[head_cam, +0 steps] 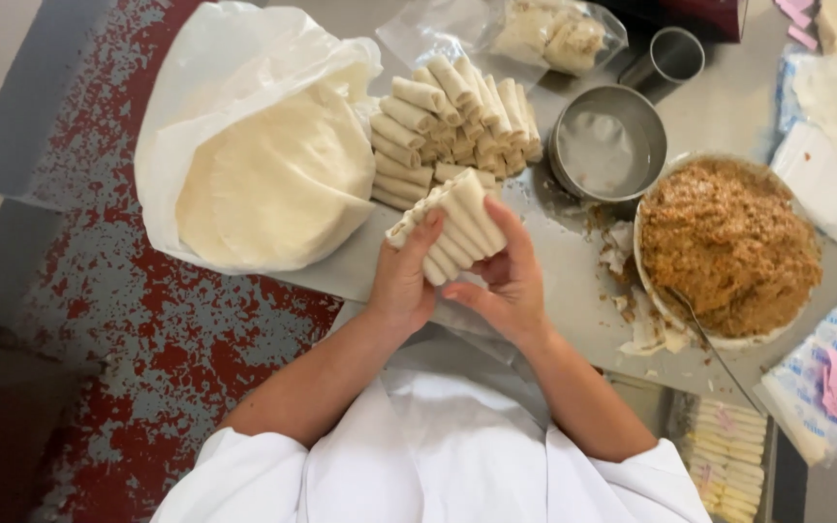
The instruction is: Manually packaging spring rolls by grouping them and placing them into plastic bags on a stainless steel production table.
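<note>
Both of my hands hold a small row of several pale rolled pastry rolls [455,221] just above the metal table's near edge. My left hand [404,276] grips the row from the left, thumb on top. My right hand [506,281] cups it from below and the right. Behind the held row lies a heap of finished rolls [448,126] on the table [564,261]. To the left, a stack of round thin wrappers [278,184] lies in an opened white plastic bag [215,68].
A big bowl of brown minced filling [728,242] with a spoon stands at the right. A metal bowl of cloudy liquid [604,145] and a metal cup [670,56] sit behind it. Packaged wrappers [825,373] and a tray of rolls [728,455] are at the right.
</note>
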